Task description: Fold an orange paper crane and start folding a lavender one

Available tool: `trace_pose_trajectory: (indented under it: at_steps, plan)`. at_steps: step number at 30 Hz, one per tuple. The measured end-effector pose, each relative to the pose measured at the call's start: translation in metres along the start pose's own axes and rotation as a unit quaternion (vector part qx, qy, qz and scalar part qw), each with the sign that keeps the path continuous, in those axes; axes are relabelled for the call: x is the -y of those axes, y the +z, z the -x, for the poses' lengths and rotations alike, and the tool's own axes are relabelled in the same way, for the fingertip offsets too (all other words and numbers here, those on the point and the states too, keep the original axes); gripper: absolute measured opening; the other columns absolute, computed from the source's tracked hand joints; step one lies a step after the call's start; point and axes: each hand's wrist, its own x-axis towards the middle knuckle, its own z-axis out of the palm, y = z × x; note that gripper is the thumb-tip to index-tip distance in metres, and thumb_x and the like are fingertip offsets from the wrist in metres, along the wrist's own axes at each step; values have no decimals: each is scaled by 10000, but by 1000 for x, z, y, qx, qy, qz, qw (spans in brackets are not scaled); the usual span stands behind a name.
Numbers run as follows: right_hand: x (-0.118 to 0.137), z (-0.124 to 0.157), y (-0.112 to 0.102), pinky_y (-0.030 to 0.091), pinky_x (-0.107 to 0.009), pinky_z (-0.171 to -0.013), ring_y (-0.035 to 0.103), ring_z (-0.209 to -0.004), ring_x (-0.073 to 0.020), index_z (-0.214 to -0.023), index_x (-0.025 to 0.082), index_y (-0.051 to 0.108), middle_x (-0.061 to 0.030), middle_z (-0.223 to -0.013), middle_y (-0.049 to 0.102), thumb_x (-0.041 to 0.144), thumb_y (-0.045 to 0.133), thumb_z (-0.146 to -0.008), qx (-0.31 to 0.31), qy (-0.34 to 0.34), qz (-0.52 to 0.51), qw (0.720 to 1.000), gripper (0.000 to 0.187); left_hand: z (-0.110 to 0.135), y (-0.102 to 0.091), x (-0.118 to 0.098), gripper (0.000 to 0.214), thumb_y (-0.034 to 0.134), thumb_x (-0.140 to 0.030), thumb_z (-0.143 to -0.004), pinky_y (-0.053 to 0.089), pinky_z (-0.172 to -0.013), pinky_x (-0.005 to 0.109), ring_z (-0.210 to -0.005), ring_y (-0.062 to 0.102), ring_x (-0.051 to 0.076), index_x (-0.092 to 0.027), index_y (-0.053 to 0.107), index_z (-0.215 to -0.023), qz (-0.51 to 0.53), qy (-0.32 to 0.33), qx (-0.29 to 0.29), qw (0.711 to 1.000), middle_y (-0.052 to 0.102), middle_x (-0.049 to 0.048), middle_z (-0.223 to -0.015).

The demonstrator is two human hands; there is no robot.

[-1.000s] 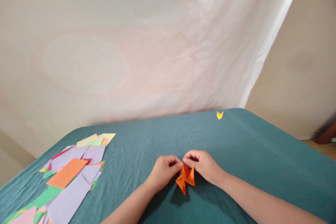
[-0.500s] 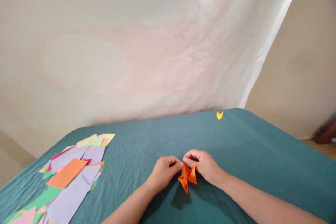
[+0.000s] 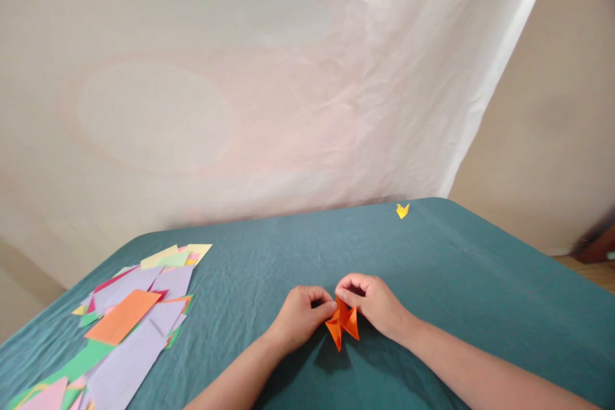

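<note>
Between my two hands is a folded orange origami piece [image 3: 342,323] with several pointed flaps, its tips facing down toward me. My left hand [image 3: 302,317] pinches its upper left part between thumb and fingers. At the top, the thumb and forefinger of my right hand [image 3: 372,301] are closed on the paper. Both hands hold the piece just above the cloth, where its shadow falls. The fingertips hide the far end of the fold.
A green cloth [image 3: 269,250] covers the table. Loose coloured paper sheets [image 3: 129,359] lie spread in a pile on the left, with an orange sheet [image 3: 123,317] on top. A small yellow origami figure [image 3: 402,211] rests near the far edge. A pale sheet [image 3: 288,109] hangs behind.
The orange piece has tilted slightly, its lower tips shifting a little to the left and up. Both hands keep their pinch in nearly the same place.
</note>
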Motion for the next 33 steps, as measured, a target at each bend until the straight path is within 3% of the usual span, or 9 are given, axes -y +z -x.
trace_pose_trajectory:
  at_steps: [15, 33]
  plan:
    - [-2, 0, 0, 428, -228, -618, 565, -659, -138, -769, 178, 652, 3, -708, 645, 303, 589, -839, 14, -11, 31, 999, 157, 1, 1, 1, 248, 527, -294, -810, 396, -608, 196, -635, 552, 121, -142, 700, -716, -16, 26, -24, 999, 654, 4, -664]
    - [2, 2, -2, 439, -230, -619, 574, -657, -141, -773, 177, 650, -6, -716, 659, 334, 589, -841, 5, -8, 32, 999, 183, 3, -7, -4, 179, 596, -261, -727, 417, -595, 209, -620, 577, 130, -136, 721, -698, 13, -8, 53, 998, 684, 20, -673]
